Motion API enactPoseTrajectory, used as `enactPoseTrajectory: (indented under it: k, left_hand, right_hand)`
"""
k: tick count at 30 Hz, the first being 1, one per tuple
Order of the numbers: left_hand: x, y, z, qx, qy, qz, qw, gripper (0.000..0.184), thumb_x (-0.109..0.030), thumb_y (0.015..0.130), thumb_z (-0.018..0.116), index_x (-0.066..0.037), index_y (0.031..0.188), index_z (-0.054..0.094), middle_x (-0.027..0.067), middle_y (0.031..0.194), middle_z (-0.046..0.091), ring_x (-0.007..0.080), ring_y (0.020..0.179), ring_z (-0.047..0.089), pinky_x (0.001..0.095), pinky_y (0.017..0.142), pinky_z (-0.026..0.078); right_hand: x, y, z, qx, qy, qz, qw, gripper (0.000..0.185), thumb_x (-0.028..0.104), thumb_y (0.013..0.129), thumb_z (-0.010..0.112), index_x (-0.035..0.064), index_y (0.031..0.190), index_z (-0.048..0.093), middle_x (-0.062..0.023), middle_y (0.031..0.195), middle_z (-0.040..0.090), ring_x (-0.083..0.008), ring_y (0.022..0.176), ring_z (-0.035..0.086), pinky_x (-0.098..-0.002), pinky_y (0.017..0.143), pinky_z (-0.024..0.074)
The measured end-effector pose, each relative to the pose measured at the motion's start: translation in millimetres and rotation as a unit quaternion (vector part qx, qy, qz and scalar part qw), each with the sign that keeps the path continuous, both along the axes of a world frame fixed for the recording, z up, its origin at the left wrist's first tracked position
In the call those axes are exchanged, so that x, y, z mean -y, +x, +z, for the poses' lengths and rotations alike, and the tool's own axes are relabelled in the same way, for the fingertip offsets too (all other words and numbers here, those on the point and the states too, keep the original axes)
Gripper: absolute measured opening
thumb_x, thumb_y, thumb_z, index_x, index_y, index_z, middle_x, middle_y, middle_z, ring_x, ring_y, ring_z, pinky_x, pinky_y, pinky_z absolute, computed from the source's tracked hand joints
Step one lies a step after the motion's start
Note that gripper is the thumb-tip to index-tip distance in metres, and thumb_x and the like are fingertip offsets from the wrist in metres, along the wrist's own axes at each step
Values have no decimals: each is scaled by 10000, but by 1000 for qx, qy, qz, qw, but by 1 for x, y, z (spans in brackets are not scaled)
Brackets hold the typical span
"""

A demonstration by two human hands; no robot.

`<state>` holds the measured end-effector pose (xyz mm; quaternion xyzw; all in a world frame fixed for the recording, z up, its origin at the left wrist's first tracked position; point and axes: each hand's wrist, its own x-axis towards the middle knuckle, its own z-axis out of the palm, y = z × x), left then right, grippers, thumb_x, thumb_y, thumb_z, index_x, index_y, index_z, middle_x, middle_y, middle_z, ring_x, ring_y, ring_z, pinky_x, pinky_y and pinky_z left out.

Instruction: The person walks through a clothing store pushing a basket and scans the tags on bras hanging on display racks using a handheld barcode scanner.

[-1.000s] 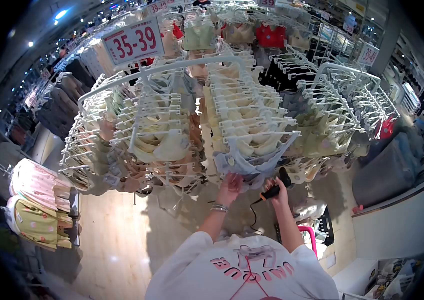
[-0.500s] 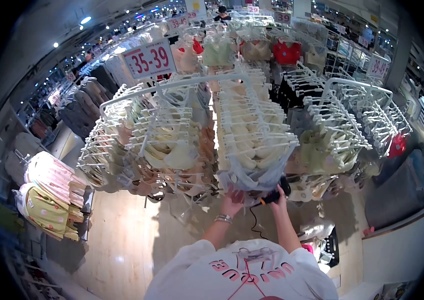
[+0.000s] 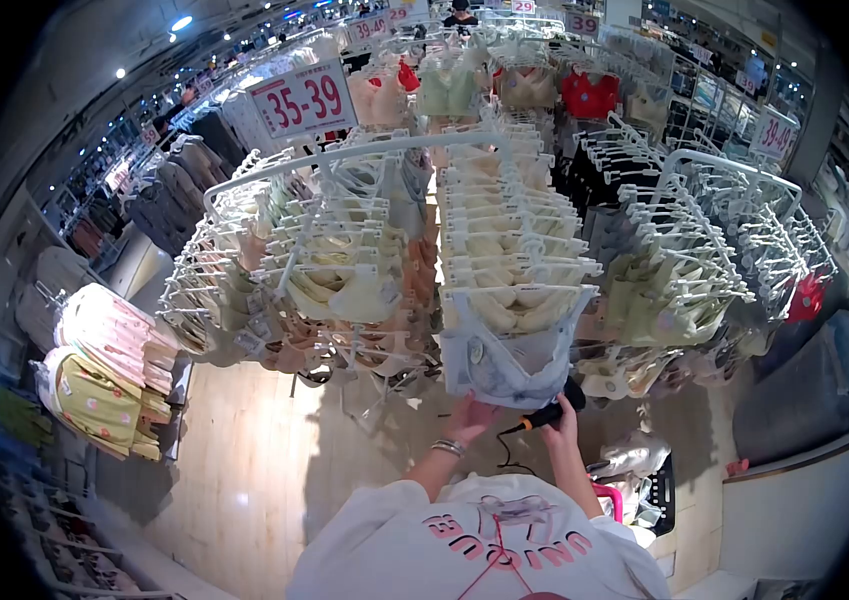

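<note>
- Racks [image 3: 394, 145] crowded the shop above a pale floor [image 3: 234, 450].
- Blue bra [image 3: 509, 362] hung from its hanger [image 3: 524, 291] at the front of the middle row.
- Right hand [image 3: 561, 418] was wrapped around the black tool [image 3: 546, 413], just beside the bra's lower edge; a careless turn could have snagged the fabric.
- Left hand [image 3: 470, 418] was at that edge; whether it pinched cloth, I could not tell. A hard tug might have pulled the bra off its hanger.
- Cord [image 3: 500, 440] hung loose between the forearms, so it could have caught a wrist.
</note>
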<state>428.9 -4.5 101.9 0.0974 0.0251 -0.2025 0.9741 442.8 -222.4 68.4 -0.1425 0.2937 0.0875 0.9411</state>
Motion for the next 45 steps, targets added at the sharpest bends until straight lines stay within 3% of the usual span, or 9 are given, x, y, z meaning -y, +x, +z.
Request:
enactPoseTrajectory:
  k: [6, 9, 12, 21, 24, 36, 42, 45]
  left_hand:
    - [5, 16, -18, -41, -20, 16, 999, 536, -173, 817, 697, -70, 1285, 456, 82, 1324, 492, 266, 1257, 427, 448, 1080, 317]
    - [5, 22, -5, -71, -3, 19, 997, 489, -144, 827, 683, -55, 1259, 470, 93, 1303, 509, 280, 1231, 455, 454, 1059, 348]
    - [8, 27, -1, -115, 51, 48, 991, 471, -192, 834, 677, -45, 1240, 492, 107, 1261, 549, 283, 1177, 506, 447, 1034, 374]
    - [15, 24, 26, -131, -13, 65, 989, 344, -110, 848, 653, -59, 1168, 535, 88, 1202, 575, 276, 1134, 530, 443, 1000, 407]
    - [17, 20, 21, -111, 79, 70, 988, 322, -83, 842, 656, -64, 1147, 554, 74, 1163, 598, 256, 1110, 545, 429, 983, 421]
    - [25, 36, 16, -112, 158, 82, 978, 302, -56, 813, 666, -58, 1103, 583, 76, 1113, 630, 232, 1023, 604, 392, 882, 499]
    - [25, 38, 13, -98, 143, 109, 979, 316, -70, 834, 646, -46, 1137, 557, 86, 1153, 609, 248, 1080, 570, 417, 939, 461]
    - [23, 32, 23, -109, 68, 86, 988, 346, -87, 851, 638, -38, 1175, 526, 102, 1210, 569, 278, 1147, 519, 457, 987, 412]
  right_hand:
    - [-2, -1, 6, 23, 33, 5, 999, 337, 163, 862, 598, 56, 1174, 532, -105, 1184, 584, -322, 1124, 536, -542, 1025, 361]
    - [-9, -11, 45, 33, 12, 13, 999, 283, 174, 853, 633, 57, 1105, 579, -80, 1078, 636, -263, 1043, 588, -431, 979, 428]
    - [-11, -9, 46, 67, 33, -4, 997, 292, 167, 859, 631, 69, 1128, 576, -64, 1092, 631, -246, 1050, 584, -410, 964, 438]
    - [-15, -6, 63, 62, -50, -5, 997, 298, 94, 844, 631, 108, 1135, 572, -47, 1082, 619, -238, 1046, 579, -401, 939, 449]
    - [-17, -2, 51, 82, -72, -40, 993, 302, 109, 849, 624, 77, 1137, 540, -68, 1113, 593, -261, 1042, 568, -427, 954, 437]
    - [-16, 8, 20, 78, -133, -85, 984, 330, 66, 809, 639, 57, 1121, 533, -87, 1090, 584, -276, 1046, 562, -449, 968, 431]
    - [-17, 3, 28, 56, -133, -90, 985, 326, 53, 796, 658, 58, 1102, 544, -80, 1061, 589, -264, 1014, 573, -441, 938, 450]
    - [-19, 0, 36, 70, -139, -89, 984, 326, 65, 799, 662, 63, 1104, 547, -79, 1059, 594, -265, 1011, 578, -436, 929, 455]
